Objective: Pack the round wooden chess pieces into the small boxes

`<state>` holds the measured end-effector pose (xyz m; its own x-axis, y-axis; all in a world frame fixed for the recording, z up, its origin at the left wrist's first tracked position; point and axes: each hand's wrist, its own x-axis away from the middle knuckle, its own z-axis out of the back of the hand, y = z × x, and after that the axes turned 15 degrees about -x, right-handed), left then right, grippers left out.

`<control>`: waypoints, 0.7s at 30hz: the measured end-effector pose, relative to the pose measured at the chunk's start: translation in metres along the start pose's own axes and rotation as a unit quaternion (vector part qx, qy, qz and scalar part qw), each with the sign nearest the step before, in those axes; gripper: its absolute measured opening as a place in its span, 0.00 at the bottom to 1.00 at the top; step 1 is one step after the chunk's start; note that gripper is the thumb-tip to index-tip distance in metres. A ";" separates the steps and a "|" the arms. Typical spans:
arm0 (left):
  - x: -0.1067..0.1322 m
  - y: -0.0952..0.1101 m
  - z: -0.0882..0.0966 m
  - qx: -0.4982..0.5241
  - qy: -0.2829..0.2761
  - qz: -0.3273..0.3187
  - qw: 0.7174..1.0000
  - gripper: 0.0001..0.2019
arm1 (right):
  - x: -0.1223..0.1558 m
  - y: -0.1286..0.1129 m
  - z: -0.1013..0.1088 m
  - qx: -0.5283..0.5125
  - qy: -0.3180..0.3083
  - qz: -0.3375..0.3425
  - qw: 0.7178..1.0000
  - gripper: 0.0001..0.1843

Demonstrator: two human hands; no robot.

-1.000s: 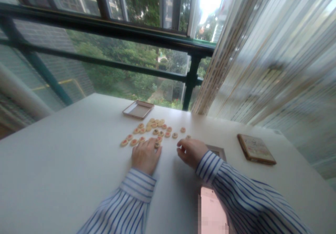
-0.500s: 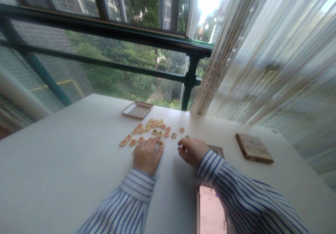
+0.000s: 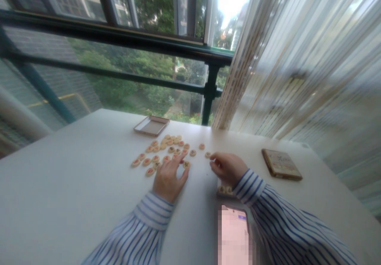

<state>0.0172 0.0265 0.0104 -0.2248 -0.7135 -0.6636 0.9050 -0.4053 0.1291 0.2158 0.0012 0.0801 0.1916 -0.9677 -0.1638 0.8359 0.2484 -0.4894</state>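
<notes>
Many round Chinese chess pieces [image 3: 156, 148], pale with red or dark characters, lie loosely grouped on the white table [image 3: 74, 169]. My left hand [image 3: 169, 177] rests low at their near side, thumb and fingers apart. One dark-lettered chess piece [image 3: 186, 164] lies between its thumb and index finger. To the right, my right hand [image 3: 229, 168] hovers with curled fingers, close beside a single chess piece [image 3: 207, 155]; what the fingertips hold, if anything, is hidden. Below that wrist, two dark-lettered chess pieces [image 3: 225, 190] sit side by side, partly covered by the sleeve.
An open shallow tray [image 3: 151, 134] stands at the table's far edge. A brown flat box [image 3: 282, 164] lies on the right. A phone [image 3: 235, 233] with a lit, blurred screen is at the near edge. Behind are a dark green railing [image 3: 133, 76] and a striped curtain [image 3: 238, 82].
My right hand has shifted slightly right and nearer a lone piece. My left thumb and index finger have spread wider around a dark-lettered piece. Two pieces below the right wrist have come into view.
</notes>
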 end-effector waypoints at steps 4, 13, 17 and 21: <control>0.001 0.009 0.004 0.035 0.000 -0.010 0.999 0.18 | 0.008 0.007 0.006 -0.018 0.020 0.002 1.000 0.12; 0.005 0.035 0.011 0.077 -0.029 -0.029 0.996 0.18 | 0.028 0.027 0.010 -0.070 0.047 0.024 0.996 0.11; 0.005 0.044 0.012 0.098 -0.046 -0.038 0.993 0.17 | 0.035 0.033 0.015 -0.084 0.050 0.017 0.995 0.11; 0.003 0.054 0.012 0.109 -0.058 -0.051 0.991 0.17 | 0.040 0.036 0.017 -0.091 0.054 0.014 0.994 0.10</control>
<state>0.0609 -0.0040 0.0245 -0.3626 -0.7184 -0.5936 0.7792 -0.5831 0.2298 0.2625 -0.0296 0.0709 0.1480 -0.9527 -0.2656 0.7221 0.2876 -0.6292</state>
